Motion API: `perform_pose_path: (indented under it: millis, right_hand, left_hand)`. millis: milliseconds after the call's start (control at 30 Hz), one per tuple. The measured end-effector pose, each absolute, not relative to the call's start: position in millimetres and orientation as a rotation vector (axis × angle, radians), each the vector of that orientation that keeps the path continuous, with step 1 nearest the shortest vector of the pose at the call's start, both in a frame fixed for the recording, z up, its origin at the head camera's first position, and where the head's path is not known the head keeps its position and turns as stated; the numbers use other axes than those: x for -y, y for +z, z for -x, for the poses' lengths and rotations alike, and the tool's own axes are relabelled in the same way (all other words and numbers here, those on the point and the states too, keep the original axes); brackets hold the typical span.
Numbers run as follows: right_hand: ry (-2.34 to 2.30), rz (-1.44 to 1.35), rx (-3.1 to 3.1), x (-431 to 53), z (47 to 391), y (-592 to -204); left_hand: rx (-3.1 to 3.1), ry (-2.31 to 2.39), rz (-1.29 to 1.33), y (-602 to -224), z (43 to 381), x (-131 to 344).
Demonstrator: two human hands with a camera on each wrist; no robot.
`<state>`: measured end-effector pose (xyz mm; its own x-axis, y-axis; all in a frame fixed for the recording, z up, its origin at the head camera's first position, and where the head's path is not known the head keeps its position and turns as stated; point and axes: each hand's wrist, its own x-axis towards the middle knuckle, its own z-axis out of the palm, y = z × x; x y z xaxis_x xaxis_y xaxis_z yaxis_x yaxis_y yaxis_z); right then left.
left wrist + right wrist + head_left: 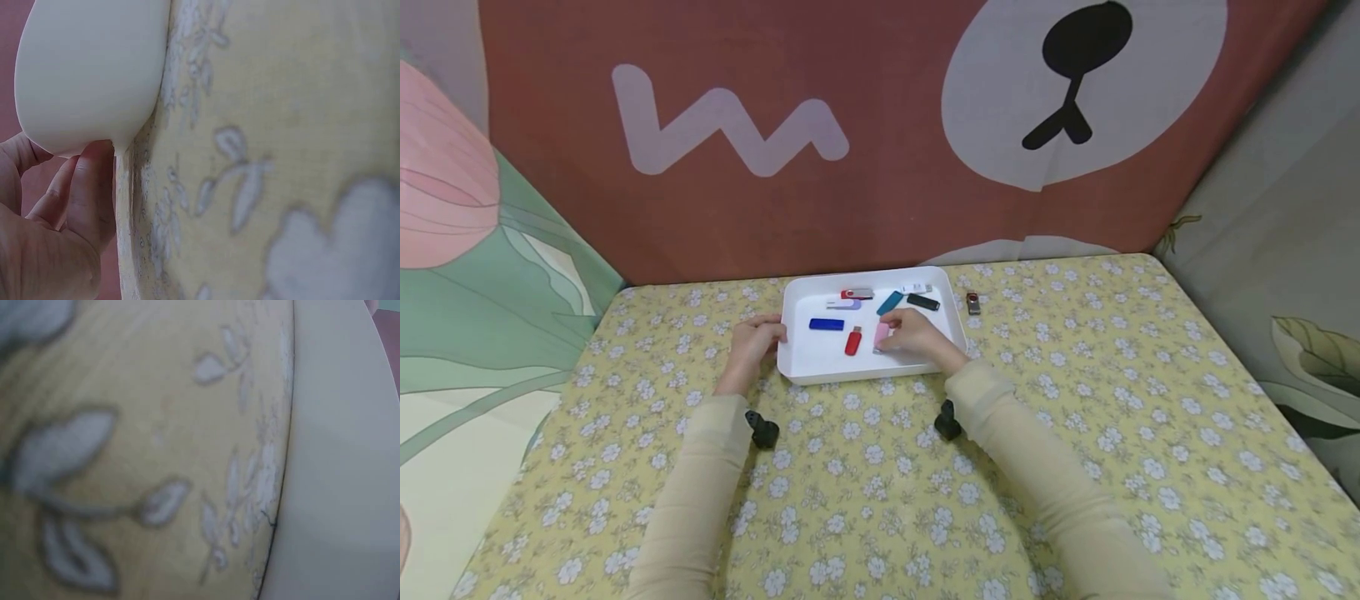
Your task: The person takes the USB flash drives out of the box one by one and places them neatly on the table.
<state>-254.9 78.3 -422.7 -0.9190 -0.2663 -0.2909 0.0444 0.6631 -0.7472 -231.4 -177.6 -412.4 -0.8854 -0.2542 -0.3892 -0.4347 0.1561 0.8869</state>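
Observation:
A white tray (820, 367) holding several USB sticks lies toward the back of the table. My left hand (751, 343) grips its left side, thumb at the rim; in the left wrist view, fingers of that hand (56, 231) reach under the tray's edge (94, 75). Inside the tray, my right hand (916, 332) pinches a pink USB stick (881, 333). A red USB stick (853, 342) lies just left of it, with a blue one (826, 324) farther left. Behind are a teal stick (890, 302) and a black stick (922, 302). The right wrist view shows the tray's outer wall (344, 456), not the pink stick.
At the tray's back lie a red-and-silver stick (857, 293), a lilac one (846, 305) and a white one (916, 288). Outside, right of the tray, a dark stick (973, 302) rests on the flowered tablecloth (865, 500). A printed cloth (715, 225) hangs behind the table.

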Motion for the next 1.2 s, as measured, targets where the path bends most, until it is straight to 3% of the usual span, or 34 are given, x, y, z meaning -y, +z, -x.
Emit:
perform_pose_path:
  millis: [1200]
  right_hand:
    - [-1.402,0.050,-2.355,-91,261,-425]
  left_hand:
    - [-2.240,1.830,0.704,-413,233,177]
